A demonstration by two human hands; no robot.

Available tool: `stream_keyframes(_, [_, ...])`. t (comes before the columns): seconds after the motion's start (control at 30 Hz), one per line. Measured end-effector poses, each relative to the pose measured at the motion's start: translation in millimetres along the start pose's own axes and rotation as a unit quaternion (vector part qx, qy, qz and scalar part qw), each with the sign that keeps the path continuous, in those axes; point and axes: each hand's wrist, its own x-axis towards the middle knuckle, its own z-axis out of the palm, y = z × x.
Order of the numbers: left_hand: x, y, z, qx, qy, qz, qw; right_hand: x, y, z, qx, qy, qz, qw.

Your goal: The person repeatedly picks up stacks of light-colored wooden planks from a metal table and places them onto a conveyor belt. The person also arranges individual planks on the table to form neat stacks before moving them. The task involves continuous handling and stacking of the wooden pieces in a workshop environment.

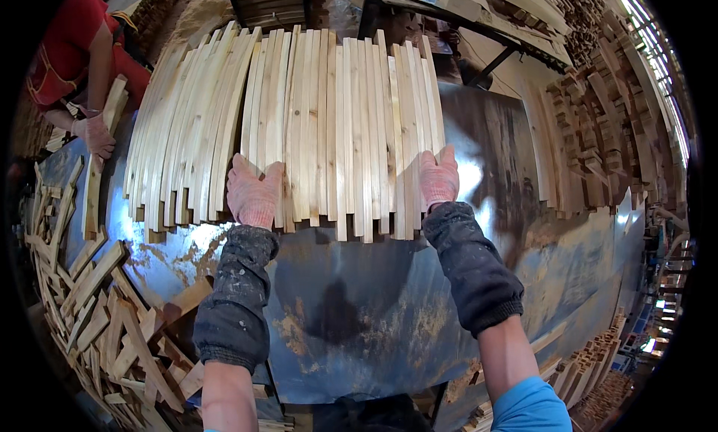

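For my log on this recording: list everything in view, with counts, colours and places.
Wooden strips: many, pale, side by side across upper centre
Work surface: dark, shiny, stained, below and around the strips
Co-worker: one, red clothing, upper left
Co-worker's gloved hand: one, pinkish, on a strip
Loose wood pieces: many, pale to brown, lower left
Stacked wood: many pieces, brown, right
Second wood stack: many pieces, brown, lower right
Dark-framed table: one, top
Cluttered rim: too indistinct to count
Sleeve covers: two, dark grey, forearms
Blue sleeve: lower edge
Left grip: one, pink glove, strips' near ends
Right grip: one, pink glove, strips' right edge
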Motion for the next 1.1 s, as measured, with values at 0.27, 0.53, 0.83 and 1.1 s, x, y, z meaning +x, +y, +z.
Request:
stream_keyframes(0.27, [-171.6,-68.4,-19.4,-0.211,-0.031,0.055,0.975,-105.2,107.9,-110.8,0.102,-0.16,0.057,0.98])
stream_keyframes(0.53, [-410.7,-170.3,-62.7,-0.205,-0.069,-0.119,0.969,-250.5,250.6,-218.4,-0.06,-0.249,0.121,0.959])
stream_keyframes(0.83, [-434.1,-273.6,-54.4,0.131,-0.149,0.137,0.97,-310.4,335.3,-256.1,-0.12,-0.201,-0.173,0.957])
stream_keyframes(1.1, [-454.9,-248.5,-61.6,-0.488,-0.219,-0.062,0.843,-327.9,331.4,-239.5,0.375,-0.276,0.101,0.879])
